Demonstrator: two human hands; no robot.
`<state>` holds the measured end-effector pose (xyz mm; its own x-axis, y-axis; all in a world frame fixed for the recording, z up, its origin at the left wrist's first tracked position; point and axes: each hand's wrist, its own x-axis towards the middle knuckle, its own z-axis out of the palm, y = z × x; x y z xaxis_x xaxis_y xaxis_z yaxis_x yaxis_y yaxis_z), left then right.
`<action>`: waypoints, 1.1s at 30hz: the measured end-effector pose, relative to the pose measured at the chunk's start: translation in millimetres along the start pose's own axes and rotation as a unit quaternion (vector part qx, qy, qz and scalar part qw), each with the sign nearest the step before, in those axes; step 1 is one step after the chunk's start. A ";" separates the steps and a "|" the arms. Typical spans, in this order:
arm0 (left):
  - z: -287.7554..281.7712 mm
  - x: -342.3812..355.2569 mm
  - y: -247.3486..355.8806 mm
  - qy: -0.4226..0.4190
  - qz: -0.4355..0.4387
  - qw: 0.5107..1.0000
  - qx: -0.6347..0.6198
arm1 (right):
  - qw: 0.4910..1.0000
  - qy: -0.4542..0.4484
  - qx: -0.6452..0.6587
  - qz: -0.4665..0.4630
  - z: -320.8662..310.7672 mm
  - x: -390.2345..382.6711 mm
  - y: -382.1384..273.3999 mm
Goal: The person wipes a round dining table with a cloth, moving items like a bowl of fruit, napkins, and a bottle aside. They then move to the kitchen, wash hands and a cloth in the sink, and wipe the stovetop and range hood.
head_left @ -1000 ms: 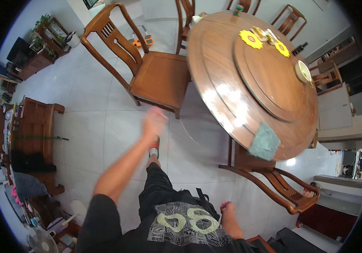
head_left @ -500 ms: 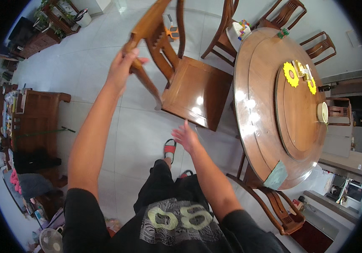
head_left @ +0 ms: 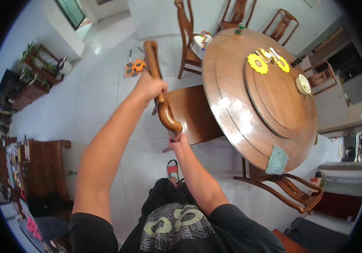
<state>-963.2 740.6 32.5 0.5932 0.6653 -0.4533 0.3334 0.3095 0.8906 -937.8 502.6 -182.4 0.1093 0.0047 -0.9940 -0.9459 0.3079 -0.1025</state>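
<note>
A brown wooden chair [head_left: 189, 114] stands before me, its seat partly beneath the edge of a large round wooden table [head_left: 227, 76]. Closed around the middle of the chair's curved top rail is my left hand [head_left: 149, 87]. My right hand [head_left: 178, 141] grips the backrest post just under the rail's near end. Much of the backrest is hidden, since I look down along it. A smaller round turntable [head_left: 282, 114] sits on the table, bearing yellow flower-shaped mats [head_left: 258, 63] and a pale bowl [head_left: 303, 84].
Another chair [head_left: 286, 189] stands at the table's near side, and one with a white tray [head_left: 200, 44] on its seat is beyond. An orange object [head_left: 136, 66] lies on the floor past my left hand. A wooden bench [head_left: 46, 168] is at the left.
The chair has moved toward the table, its seat now partly under the tabletop. My right hand, open and free before, has taken hold of the backrest. My left hand still grips the rail.
</note>
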 end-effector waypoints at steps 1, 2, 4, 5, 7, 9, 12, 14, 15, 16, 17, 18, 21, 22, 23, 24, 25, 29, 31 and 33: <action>26.5 -21.4 2.1 -0.012 0.039 0.998 -0.037 | 0.997 -0.077 -0.029 0.013 -45.8 29.7 -30.1; 35.9 -46.3 -1.2 -0.001 0.045 0.998 -0.047 | 0.996 -0.081 -0.036 0.012 -66.4 20.8 -42.1; 65.3 -95.9 -11.3 -0.010 0.023 0.995 -0.091 | 0.996 -0.079 -0.029 0.007 -121.1 -5.9 -71.7; 80.5 -119.4 -15.6 -0.022 -0.006 0.992 -0.121 | 0.997 -0.078 -0.021 0.001 -149.5 -12.6 -84.3; 105.2 -157.1 -18.7 -0.019 -0.028 0.991 -0.132 | 0.997 -0.067 -0.019 -0.019 -197.7 -6.5 -102.6; 130.2 -195.7 -17.2 -0.008 -0.036 0.989 -0.142 | 0.998 -0.054 -0.020 -0.014 -244.2 -7.9 -110.9; 168.4 -239.0 -32.1 -0.053 -0.040 0.986 -0.154 | 0.998 -0.059 0.010 -0.001 -317.4 -21.9 -127.3; 195.4 -266.8 -44.7 -0.061 -0.049 0.988 -0.130 | 0.997 -0.062 0.038 0.011 -348.8 -48.1 -135.9; 211.1 -280.4 -47.0 -0.078 -0.047 0.987 -0.134 | 0.998 -0.064 0.029 0.002 -364.9 -56.4 -141.7; 223.5 -292.3 -49.4 -0.086 -0.038 0.986 -0.135 | 0.998 -0.067 0.019 -0.006 -379.9 -62.7 -147.9; 234.4 -300.8 -54.3 -0.097 -0.031 0.986 -0.134 | 0.997 -0.070 0.012 -0.015 -394.4 -63.4 -151.5; 244.4 -306.0 -56.6 -0.107 -0.024 0.985 -0.134 | 0.997 -0.066 0.025 -0.018 -405.4 -62.0 -155.0; 265.7 -307.7 -55.2 -0.122 -0.018 0.985 -0.121 | 0.996 -0.061 0.058 -0.028 -418.5 -50.4 -168.3; 270.3 -302.7 -49.7 -0.129 -0.023 0.981 -0.145 | 0.995 -0.064 0.066 -0.032 -415.9 -50.2 -171.5; 274.0 -297.1 -50.1 -0.135 -0.028 0.982 -0.126 | 0.994 -0.067 0.073 -0.037 -412.3 -49.6 -175.6; 276.7 -289.3 -54.4 -0.141 -0.033 0.984 -0.108 | 0.995 -0.042 0.071 -0.052 -407.8 -48.3 -180.2; 279.0 -282.8 -55.8 -0.147 -0.038 0.984 -0.089 | 0.996 -0.045 0.061 -0.048 -406.8 -49.3 -185.3; 273.9 -266.6 -55.2 -0.192 -0.007 0.980 -0.046 | 0.980 0.047 -0.176 -0.082 -399.8 -66.6 -208.5; 255.8 -245.4 -47.1 -0.239 -0.050 0.969 0.031 | 0.695 0.194 -0.655 -0.223 -418.8 -65.4 -264.3; 225.9 -197.8 -85.1 -0.205 -0.122 0.971 -0.002 | 0.585 0.356 -0.567 -0.458 -375.3 -98.8 -364.3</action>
<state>-943.3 429.1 37.7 0.7392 0.2462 -0.6269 0.4984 0.4261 0.7550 -718.6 32.9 -61.1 0.9558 -0.1891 -0.2252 -0.2283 -0.9599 -0.1626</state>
